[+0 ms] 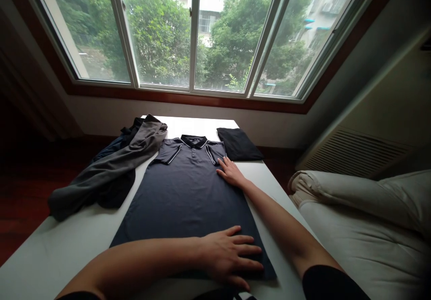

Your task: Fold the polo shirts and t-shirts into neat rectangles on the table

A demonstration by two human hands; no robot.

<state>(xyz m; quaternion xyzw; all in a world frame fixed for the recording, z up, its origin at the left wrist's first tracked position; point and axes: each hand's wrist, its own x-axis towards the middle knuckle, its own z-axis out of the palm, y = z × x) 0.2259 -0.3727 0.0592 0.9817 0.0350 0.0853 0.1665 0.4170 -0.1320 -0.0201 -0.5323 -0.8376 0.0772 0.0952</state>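
Note:
A dark grey-blue polo shirt (182,201) lies spread flat, front up, its black collar toward the window. Both short sleeves, trimmed in black and white, are laid inward over the front. My left hand (229,255) reaches across the lower part of the shirt and rests near its bottom right corner, fingers spread. Farther up, my right hand (230,171) lies on the shirt's right edge just below the sleeve, fingers stretched out. Neither hand grips the cloth. My left forearm hides part of the hem.
The shirt lies on a white table (84,241). Dark and grey garments (114,165) are heaped along its left edge, hanging partly over. A folded black garment (238,143) sits at the far right. A pale sofa (363,219) stands to the right, and a window (191,35) is beyond.

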